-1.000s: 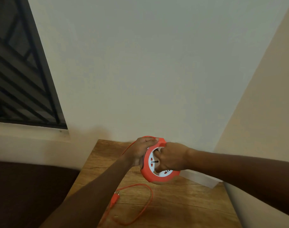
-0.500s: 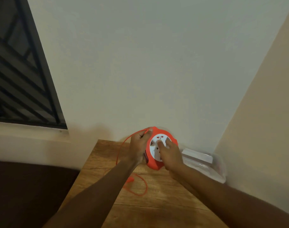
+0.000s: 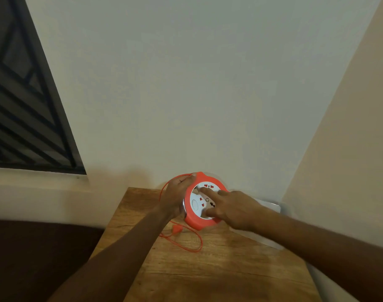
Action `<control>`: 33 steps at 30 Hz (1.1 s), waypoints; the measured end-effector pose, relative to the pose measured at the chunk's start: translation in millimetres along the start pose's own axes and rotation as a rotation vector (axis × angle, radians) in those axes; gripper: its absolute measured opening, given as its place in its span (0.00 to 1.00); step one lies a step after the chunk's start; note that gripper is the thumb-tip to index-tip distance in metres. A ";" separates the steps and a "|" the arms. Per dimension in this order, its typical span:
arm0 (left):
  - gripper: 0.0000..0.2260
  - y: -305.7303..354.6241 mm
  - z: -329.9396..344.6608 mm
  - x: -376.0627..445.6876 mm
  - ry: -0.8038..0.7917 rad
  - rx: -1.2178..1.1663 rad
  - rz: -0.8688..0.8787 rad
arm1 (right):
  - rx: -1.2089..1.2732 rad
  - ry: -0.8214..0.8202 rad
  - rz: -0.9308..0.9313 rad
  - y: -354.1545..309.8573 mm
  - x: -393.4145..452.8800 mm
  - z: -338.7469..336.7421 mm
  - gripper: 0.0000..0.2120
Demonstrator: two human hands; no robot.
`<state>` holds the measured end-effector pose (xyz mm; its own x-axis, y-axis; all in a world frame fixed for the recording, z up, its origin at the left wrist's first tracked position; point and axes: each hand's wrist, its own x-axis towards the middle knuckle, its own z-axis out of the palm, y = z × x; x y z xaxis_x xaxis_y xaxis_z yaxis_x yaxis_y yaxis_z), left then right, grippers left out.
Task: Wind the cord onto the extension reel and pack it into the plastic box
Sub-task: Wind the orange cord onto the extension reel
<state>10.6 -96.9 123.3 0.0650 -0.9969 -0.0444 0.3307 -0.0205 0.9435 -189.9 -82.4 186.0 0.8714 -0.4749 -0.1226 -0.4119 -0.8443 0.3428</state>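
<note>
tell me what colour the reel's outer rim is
Orange-red, around a white socket face; the round plastic extension reel shows best in the head view.

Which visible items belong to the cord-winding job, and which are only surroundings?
Job: extension reel; orange cord with plug; plastic box; left hand; right hand.
Surroundings: wooden table; barred window; walls.

Plain off-white plastered wall [image 3: 186,83] fills far side, dim warm light, soft shadow low near counter. Beige side wall [image 3: 349,138] at right, meeting far wall in corner. Dark window with black diagonal metal grille [image 3: 23,105] at far left above pale sill ledge [image 3: 34,177]. Brown wood-grain counter [image 3: 208,269] near centre. Dark maroon surface [image 3: 34,258] at near left; blurred.
</note>
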 end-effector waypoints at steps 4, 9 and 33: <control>0.12 0.6 3.3 0.1 -0.058 0.039 -0.052 | -0.220 -0.118 -0.206 17.3 8.6 -18.7 0.23; 0.13 -0.7 10.6 3.5 -0.131 0.095 -0.075 | -0.468 -0.253 -0.338 10.5 21.7 -34.1 0.27; 0.08 -6.6 28.3 2.3 0.179 0.045 0.237 | 1.714 0.516 1.177 -43.4 56.9 20.2 0.27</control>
<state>-18.0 -101.2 126.3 0.3013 -0.9452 0.1255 0.2447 0.2038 0.9479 -127.8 -77.8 145.3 -0.0509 -0.9703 -0.2366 -0.1915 0.2420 -0.9512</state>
